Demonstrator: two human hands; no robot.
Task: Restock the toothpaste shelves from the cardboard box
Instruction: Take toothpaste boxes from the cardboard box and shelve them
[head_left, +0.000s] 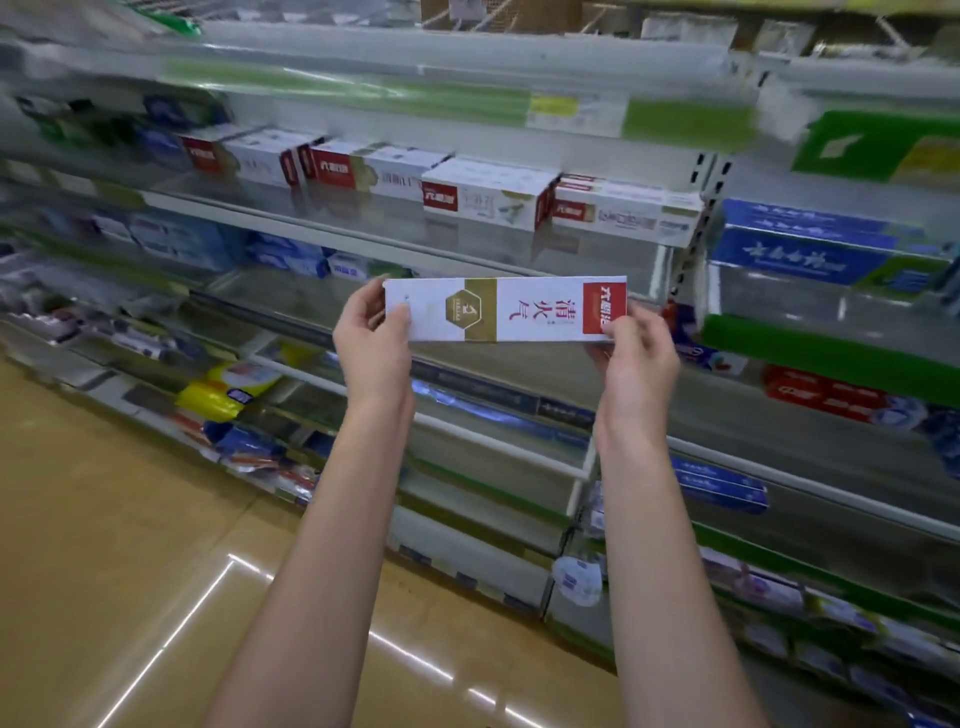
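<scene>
Left hand (371, 332) pinches the left end of a long white toothpaste carton with a gold band and red end panel (505, 309), thumb on the front face, fingers behind it. Right hand (635, 352) pinches the right, red end the same way, thumb over the red panel. Carton held in the air in front of the shelving, clear of every shelf, long axis left to right and near level, printed face toward the camera, red end to the right.

Motion blur over most of the scene; far-left shelf goods and the lowest shelves hard to make out. Cardboard box not in view. Fingers behind the carton hidden.

White metal store shelf with a clear front lip (363, 228) above the carton carries a row of matching white-and-red toothpaste cartons (485, 200), lying lengthwise, several stacked at the right end. Neighbouring shelf bay at right holds blue toothpaste cartons (800, 254), red ones (826, 397) below. Yellow packet (223, 392) on a lower left shelf. Glossy tan floor (104, 545) at bottom left.
</scene>
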